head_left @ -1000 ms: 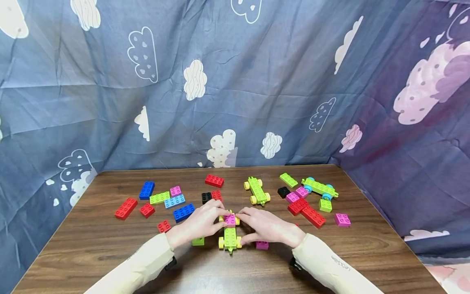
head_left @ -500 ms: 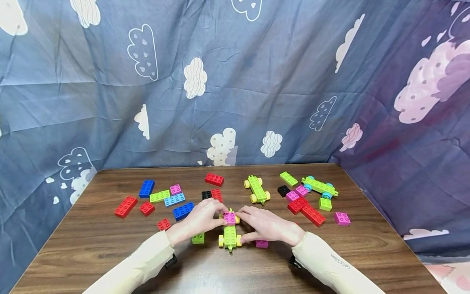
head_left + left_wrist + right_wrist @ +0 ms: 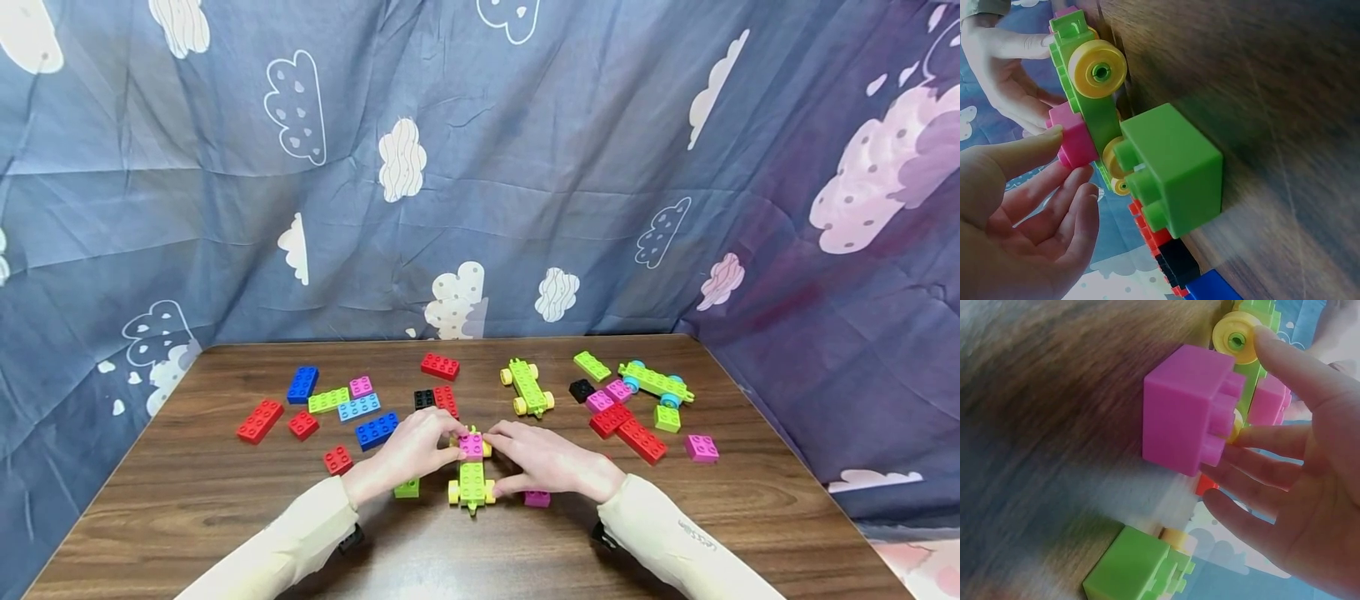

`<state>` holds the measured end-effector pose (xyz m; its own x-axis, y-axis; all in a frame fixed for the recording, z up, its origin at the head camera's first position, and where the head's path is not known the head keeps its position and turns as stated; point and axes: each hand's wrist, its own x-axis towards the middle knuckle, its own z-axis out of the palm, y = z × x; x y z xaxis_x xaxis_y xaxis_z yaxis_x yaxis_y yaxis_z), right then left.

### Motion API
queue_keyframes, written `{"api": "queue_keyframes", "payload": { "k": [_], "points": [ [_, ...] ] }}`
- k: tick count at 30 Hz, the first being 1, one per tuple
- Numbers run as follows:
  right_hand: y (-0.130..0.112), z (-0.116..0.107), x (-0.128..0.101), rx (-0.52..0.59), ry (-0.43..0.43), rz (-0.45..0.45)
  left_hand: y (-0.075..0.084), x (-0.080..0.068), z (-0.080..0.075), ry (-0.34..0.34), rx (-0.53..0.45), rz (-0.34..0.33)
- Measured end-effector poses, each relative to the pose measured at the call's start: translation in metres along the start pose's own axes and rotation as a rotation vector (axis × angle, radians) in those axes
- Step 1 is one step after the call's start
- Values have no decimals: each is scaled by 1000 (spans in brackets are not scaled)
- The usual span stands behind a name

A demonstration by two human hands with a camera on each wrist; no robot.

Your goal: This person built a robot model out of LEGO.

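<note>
Both hands are meeting at a green wheeled base (image 3: 471, 483) lying near the front edge of the surface (image 3: 187, 500). The left hand (image 3: 408, 454) and right hand (image 3: 551, 461) are pinching the pink brick (image 3: 471, 446) on it, fingers (image 3: 1029, 156) curled against its sides.
</note>
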<state>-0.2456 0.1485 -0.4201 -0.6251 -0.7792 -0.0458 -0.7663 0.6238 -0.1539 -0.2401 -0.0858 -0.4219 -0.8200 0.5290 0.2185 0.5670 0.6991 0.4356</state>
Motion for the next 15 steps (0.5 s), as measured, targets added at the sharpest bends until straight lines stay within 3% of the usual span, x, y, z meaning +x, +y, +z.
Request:
{"api": "queue_keyframes", "payload": {
  "k": [15],
  "points": [
    [-2,-2,0,17,-14,9,2,-1,-1,-2,25,3]
  ]
}}
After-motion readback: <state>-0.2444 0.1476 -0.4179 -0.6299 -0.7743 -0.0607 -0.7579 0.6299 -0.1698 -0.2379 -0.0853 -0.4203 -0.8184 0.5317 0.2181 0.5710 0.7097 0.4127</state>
